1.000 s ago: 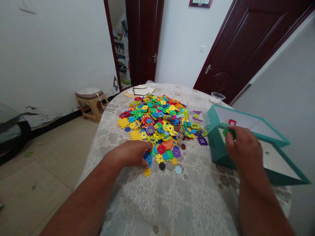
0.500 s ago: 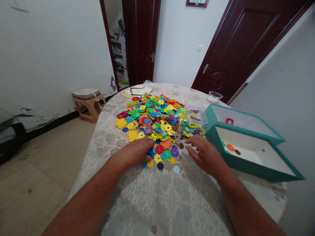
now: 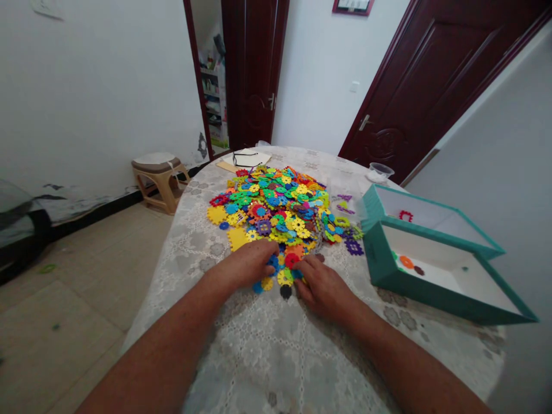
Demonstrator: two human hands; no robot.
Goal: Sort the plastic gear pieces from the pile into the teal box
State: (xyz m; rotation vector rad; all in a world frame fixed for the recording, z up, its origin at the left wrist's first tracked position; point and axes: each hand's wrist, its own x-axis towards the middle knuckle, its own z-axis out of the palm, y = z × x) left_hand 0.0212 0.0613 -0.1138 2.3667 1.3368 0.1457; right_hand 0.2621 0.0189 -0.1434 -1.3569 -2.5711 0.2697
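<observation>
Pieces (image 3: pixel 297 224) seem at the picking step, left hand (image 3: pixel 255 261) and right hand (image 3: pixel 325 287) curled at near ones, grasps impossible to tell, a careful pinch needed next.

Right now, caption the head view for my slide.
Left hand and right hand at colourful pieces, green box at right.
</observation>
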